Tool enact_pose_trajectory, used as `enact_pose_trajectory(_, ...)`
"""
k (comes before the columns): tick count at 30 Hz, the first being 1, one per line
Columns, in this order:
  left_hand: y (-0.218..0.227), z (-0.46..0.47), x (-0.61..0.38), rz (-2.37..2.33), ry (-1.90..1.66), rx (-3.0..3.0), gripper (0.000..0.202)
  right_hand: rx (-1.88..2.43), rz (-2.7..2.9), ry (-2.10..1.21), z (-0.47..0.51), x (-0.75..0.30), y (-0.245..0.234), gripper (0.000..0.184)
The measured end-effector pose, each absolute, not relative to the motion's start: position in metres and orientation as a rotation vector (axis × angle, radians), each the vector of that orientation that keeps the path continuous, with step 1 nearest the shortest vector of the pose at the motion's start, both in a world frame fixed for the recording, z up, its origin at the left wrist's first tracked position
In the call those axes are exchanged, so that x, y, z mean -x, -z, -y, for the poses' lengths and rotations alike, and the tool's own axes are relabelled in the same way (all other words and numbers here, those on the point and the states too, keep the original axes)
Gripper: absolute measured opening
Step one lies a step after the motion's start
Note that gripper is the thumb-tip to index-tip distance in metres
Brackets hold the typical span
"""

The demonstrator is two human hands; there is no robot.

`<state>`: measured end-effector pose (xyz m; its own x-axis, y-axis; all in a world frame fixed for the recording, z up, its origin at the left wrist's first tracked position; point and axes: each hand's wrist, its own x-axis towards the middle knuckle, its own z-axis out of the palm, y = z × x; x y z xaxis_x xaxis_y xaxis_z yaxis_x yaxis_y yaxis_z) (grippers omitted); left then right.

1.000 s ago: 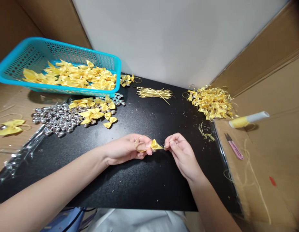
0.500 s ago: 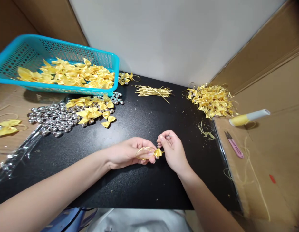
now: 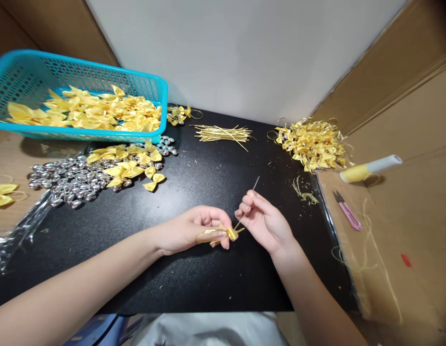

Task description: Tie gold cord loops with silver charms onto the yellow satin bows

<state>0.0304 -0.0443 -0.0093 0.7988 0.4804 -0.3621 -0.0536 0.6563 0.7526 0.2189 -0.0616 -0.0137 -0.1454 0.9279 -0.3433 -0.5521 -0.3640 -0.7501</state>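
Note:
Over the black table, my left hand pinches a small yellow ribbon bow between thumb and fingertips. A gold cord loop trails from the bow back across the thumb. Just to the right, my right hand is closed on a thin gold cord that slants up from the bow into its fingers. Above those fingers sticks out a thin, straight, greyish end; whether it is a needle or part of the cord I cannot tell.
A blue basket of yellow bows stands back left, behind silver beads and loose bows. Gold cords lie at the back. Bows with loops are heaped back right, near cord scraps, pink snips and a roll.
My right hand has moved slightly right and turned, drawing the cord out from the bow, and the thin end now points upward. The loop at my left hand looks narrower. The view has shifted slightly.

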Motion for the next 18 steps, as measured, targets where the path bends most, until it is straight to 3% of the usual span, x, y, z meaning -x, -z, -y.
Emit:
enact_pose_trajectory(4,0.008,0.046,-0.030,-0.544,-0.230,-0.903,0.022,1.131,0.598,-1.704,0.067,-0.207,0.014,0.025)
enact_pose_trajectory(12,0.010,0.046,-0.035,-0.688,-0.498,-0.603,0.027,1.264,1.302,-0.898,0.092,-0.207,0.004,0.009)
enact_pose_trajectory(18,0.007,0.045,-0.035,-0.688,-0.551,-0.530,0.024,1.172,1.550,-0.653,0.094,-0.213,0.005,0.013)
